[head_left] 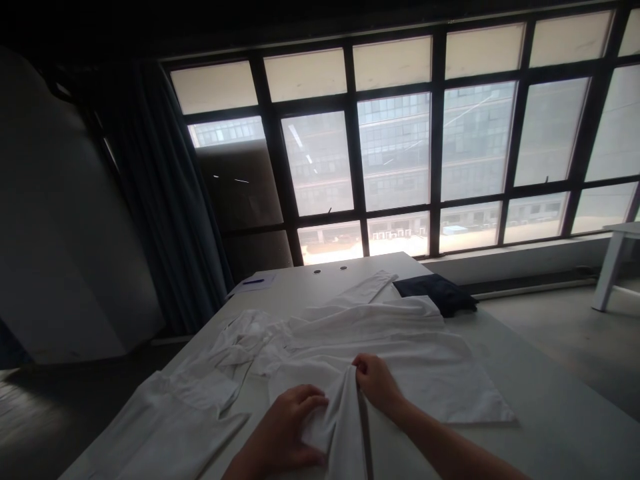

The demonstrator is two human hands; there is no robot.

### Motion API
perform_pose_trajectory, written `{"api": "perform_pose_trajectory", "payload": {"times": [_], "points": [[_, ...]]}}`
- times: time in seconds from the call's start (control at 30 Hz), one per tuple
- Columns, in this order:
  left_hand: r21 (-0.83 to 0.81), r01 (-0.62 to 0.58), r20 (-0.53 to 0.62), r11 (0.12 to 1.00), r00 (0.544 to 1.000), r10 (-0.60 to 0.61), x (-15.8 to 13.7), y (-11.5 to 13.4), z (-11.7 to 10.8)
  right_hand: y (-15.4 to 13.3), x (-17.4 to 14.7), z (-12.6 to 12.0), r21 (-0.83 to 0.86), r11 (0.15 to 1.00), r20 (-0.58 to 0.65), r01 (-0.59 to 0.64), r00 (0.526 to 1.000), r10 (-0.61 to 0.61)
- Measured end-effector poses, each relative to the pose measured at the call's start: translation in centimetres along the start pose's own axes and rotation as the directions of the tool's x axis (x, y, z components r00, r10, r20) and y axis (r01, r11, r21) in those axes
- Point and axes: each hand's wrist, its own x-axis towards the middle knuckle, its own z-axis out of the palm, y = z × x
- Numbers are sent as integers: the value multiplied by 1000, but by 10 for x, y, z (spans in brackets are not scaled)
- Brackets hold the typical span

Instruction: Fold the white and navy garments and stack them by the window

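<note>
A white long-sleeved shirt (430, 360) lies spread across the table, its collar end crumpled toward the left. My right hand (375, 381) is closed, pinching a raised fold of the shirt near its close side. Just left of that fold is my left hand (290, 427), thumb and fingers apart and curved beside the fabric, resting against it. Cloth hangs in a pleat between the two hands. A second white garment (155, 427) lies to the left, partly rumpled.
The white table (310, 283) reaches toward the windows. A dark folded cloth (433, 292) sits at its right edge, and a pen (254, 281) on paper at the far left. A blue curtain (160, 200) hangs on the left. Another white table (617, 260) stands to the right.
</note>
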Motion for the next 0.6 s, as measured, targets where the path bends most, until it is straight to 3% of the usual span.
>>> {"api": "perform_pose_trajectory", "payload": {"times": [0.1,0.2,0.3,0.4,0.47,0.53,0.6], "points": [[39,4,-26,999,1000,-3,2,-5,7,4,7,-9,-109,994,-18,0,1000,-2],[22,62,-60,998,996,-61,2,-15,17,3,9,-21,-160,985,88,58,995,-45],[-85,174,-154,981,970,-186,1,-27,25,-13,0,-36,-187,964,126,191,977,-170],[-206,313,-232,927,905,-357,0,-39,28,-40,-20,-44,-236,891,151,389,920,-362],[-243,389,-253,889,859,-445,0,-46,30,-54,-37,-38,-208,815,277,541,832,-481],[-243,444,-278,862,820,-501,0,-52,32,-55,-54,-19,-160,705,461,691,684,-565],[-234,485,-302,842,788,-537,-1,-58,33,-42,-68,14,-131,559,632,819,503,-589]]}}
